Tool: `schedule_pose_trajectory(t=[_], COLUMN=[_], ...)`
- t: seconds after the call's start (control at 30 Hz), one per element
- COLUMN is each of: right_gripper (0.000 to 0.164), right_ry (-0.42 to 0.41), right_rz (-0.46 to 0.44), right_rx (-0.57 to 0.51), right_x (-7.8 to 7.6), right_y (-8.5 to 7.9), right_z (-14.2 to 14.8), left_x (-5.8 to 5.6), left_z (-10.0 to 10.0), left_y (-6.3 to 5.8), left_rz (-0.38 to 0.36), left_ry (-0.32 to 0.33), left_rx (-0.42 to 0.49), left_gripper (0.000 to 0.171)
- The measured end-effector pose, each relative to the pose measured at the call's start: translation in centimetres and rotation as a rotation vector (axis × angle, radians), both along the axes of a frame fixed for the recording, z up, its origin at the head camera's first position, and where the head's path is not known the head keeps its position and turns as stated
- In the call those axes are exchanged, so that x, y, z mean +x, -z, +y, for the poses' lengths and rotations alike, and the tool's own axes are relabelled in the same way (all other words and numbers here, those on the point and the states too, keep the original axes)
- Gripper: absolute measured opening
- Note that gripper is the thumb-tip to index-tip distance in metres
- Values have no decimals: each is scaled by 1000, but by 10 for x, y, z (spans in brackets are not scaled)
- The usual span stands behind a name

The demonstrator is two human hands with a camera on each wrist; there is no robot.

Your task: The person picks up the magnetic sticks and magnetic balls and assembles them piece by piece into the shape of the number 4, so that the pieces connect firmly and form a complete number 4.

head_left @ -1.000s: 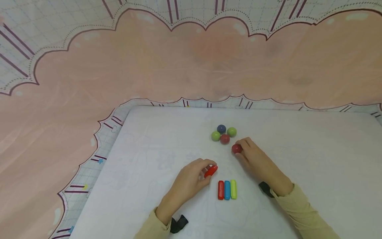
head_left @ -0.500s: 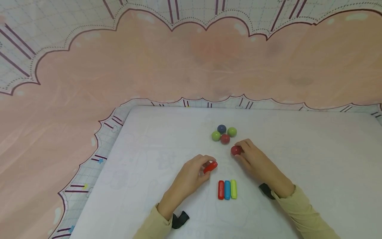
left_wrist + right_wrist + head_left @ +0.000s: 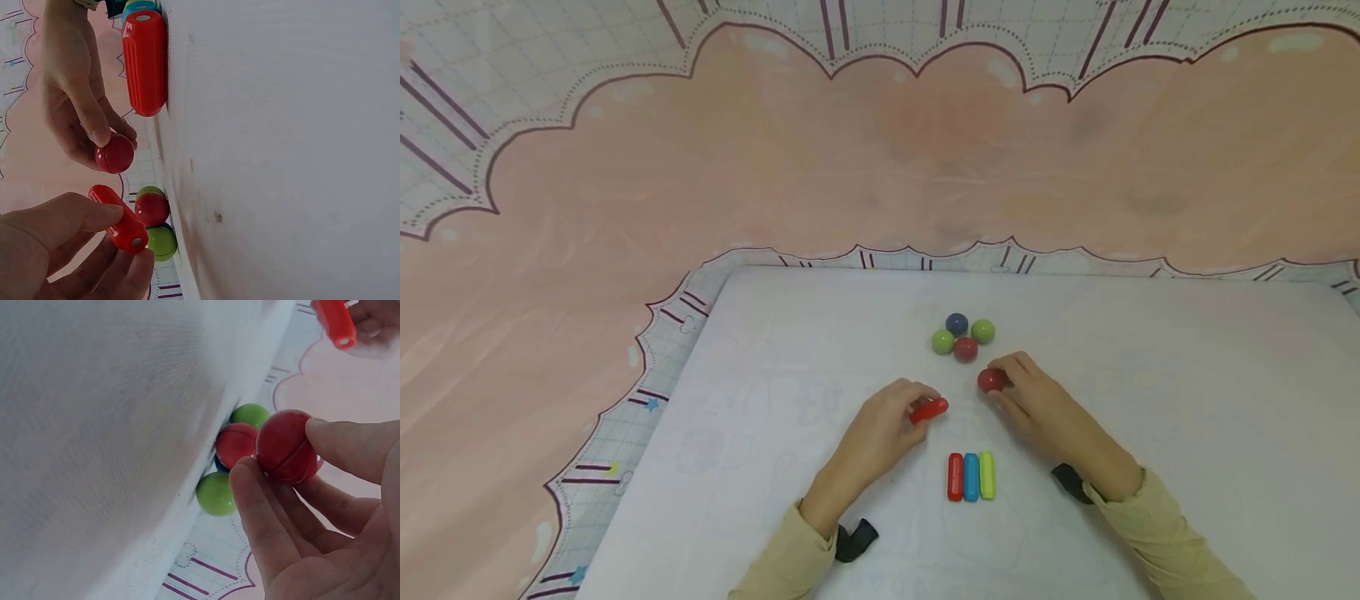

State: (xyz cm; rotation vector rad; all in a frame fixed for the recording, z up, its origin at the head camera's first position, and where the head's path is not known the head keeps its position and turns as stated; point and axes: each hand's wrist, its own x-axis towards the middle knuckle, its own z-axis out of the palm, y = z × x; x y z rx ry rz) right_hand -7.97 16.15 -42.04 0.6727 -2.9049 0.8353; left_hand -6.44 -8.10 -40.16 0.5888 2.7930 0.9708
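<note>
My left hand (image 3: 874, 437) pinches a short red ribbed rod (image 3: 124, 226) between thumb and fingers; a small silver disc shows on the rod's end. Facing it, my right hand (image 3: 1051, 410) holds a glossy red ball (image 3: 286, 447) with a seam round its middle. A narrow gap separates rod and ball in the head view. Just beyond the hands, two green balls (image 3: 982, 331), a blue ball (image 3: 957, 323) and another red ball (image 3: 966, 349) sit clustered on the white table. Nearer me, a red rod (image 3: 955, 477), a blue rod (image 3: 972, 477) and a yellow-green rod (image 3: 987, 476) lie side by side.
The white tabletop (image 3: 760, 358) has its far edge behind the balls and its left edge along a patterned peach cloth (image 3: 880, 158). Black straps (image 3: 856, 542) show at both wrists, below beige sleeves (image 3: 1165, 533).
My left hand has moved forward, away from me, and its red rod has turned closer to level. The right hand with the red ball has shifted slightly left and towards me.
</note>
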Motion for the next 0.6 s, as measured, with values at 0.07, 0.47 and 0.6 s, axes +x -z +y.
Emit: schedule_pose_trajectory(t=[0.07,0.47,0.6], right_gripper=[38,38,37], right_ry=[-2,-22,-29], right_rz=[3,24,22], right_rx=[7,7,8], right_x=[0,3,5], right_y=[-1,-2,-4], right_z=[0,-2,-3], left_x=[-1,-7,-7], left_z=[0,4,5], left_y=[1,2,2], left_rz=[7,4,6], left_ry=[-1,-10,-9], left_rx=[0,-9,-6], left_gripper=[33,35,36])
